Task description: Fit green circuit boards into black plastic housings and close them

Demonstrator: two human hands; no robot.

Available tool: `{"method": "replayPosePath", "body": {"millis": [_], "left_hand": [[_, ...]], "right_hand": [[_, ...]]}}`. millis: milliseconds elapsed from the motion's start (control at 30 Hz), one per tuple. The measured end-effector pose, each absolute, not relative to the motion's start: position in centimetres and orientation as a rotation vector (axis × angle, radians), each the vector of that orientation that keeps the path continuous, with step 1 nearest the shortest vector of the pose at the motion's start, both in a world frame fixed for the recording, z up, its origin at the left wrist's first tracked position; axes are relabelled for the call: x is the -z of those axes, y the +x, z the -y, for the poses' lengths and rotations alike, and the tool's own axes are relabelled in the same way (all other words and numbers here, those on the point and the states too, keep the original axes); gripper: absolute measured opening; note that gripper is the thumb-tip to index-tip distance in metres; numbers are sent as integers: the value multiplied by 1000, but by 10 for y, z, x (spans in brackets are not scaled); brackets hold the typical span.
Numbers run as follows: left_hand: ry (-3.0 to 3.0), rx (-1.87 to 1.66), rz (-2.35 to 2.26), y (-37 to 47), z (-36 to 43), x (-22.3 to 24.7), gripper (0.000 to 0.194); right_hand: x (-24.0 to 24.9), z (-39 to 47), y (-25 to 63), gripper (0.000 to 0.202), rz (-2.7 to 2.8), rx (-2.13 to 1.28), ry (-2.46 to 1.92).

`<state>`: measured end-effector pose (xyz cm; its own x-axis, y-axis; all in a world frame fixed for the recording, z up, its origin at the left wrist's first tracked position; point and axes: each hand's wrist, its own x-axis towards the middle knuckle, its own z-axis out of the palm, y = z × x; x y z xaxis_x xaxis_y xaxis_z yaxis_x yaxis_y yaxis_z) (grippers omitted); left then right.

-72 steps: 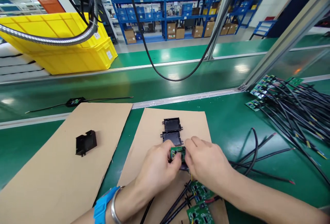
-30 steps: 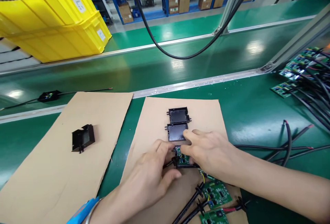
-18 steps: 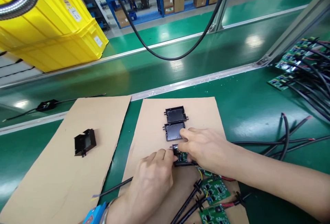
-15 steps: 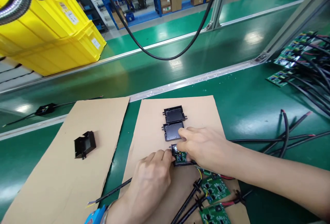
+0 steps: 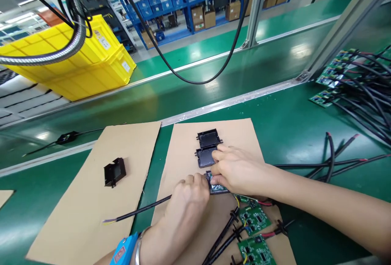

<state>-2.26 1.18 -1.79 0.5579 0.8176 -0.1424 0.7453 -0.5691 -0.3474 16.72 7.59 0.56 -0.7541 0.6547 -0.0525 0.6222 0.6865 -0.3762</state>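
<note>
My left hand [image 5: 191, 196] is closed at the left edge of a small black plastic case [image 5: 220, 193]. A black cable [image 5: 143, 209] with bare coloured wire ends runs out from under its fingers to the left. My right hand [image 5: 233, 169] is bent over the same case, thumb and fingertips pressed on the green circuit board [image 5: 217, 187] inside it. Fingers cover much of the board. Just beyond lie two more open black cases, the nearer one [image 5: 206, 157] partly behind my right fingers and the farther one [image 5: 209, 138] in full view.
Cabled circuit boards [image 5: 255, 218] lie near my right forearm. Another open black case [image 5: 115, 172] sits on the left cardboard sheet [image 5: 82, 212]. A pile of wired boards [image 5: 351, 77] is at the right. Yellow bins [image 5: 100, 65] stand back left, and a black cable [image 5: 195, 82] hangs ahead.
The view has tilted up and shifted slightly. My right thumb and fingers have moved further over the board. My left hand stays at the case's left edge, and the cable beside it has swung flatter.
</note>
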Motion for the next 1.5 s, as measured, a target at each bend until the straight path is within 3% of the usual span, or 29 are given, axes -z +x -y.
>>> {"method": "replayPosePath", "body": {"millis": [133,233,333,467,567,833,967,1067,1500], "left_hand": [[-2753,38,1478,-32,-17,10,13],[-2822,210,1416,-37,-20,12,20],[-2836,208,1281,-36,-22,16,30],[-2860,160,1224,-30,-23,19,30],[-2851,173,1236,-31,-22,21,29],[-2933,387,1354,-40,-17,5,16],[-3192,402,1050,-30,-15,4,28],[-3163,299,952,-27,-16,15,40],[-3018,311,964,-21,-15,21,38]], "right_hand": [[-7,-72,161,20,2780,-567,-1124],[-10,-76,153,11,2760,-497,-1202],[-12,-85,135,24,2857,-483,-1298],[-14,-93,106,8,2986,-557,-1306],[-18,-90,101,9,3018,-548,-1288],[-30,-73,194,4,2646,-628,-1159],[-18,-58,232,14,2567,-778,-1269],[-5,-50,239,15,2517,-766,-1335],[9,-49,213,26,2603,-843,-1038]]}}
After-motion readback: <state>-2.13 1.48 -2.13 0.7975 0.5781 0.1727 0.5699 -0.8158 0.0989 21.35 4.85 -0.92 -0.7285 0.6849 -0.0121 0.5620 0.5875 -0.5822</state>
